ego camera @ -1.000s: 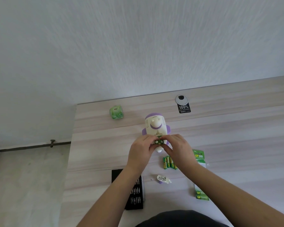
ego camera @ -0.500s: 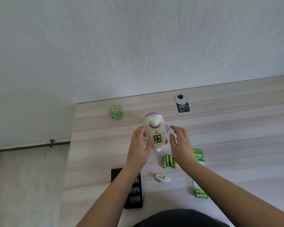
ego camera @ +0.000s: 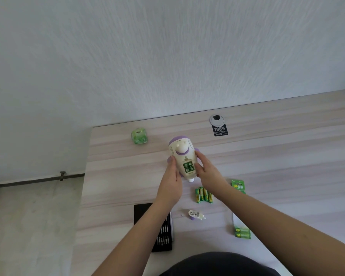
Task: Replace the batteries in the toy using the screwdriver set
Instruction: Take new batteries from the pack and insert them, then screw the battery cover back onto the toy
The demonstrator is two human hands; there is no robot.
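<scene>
Black hang tag point(ego camera: 220, 130) at the worktop's far edge: "100%" in large white figures, smaller line below unreadable. Green battery blister card point(ego camera: 238, 185) right of the loose batteries: "GP" logo. Other print too small to read.

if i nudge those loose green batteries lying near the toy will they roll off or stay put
The loose green cylindrical batteries are round and lie flat on the smooth pale wooden table, so a sideways nudge would probably roll them. They lie side by side, so likely scatter. Rigid, and likely dense for their size.
</scene>
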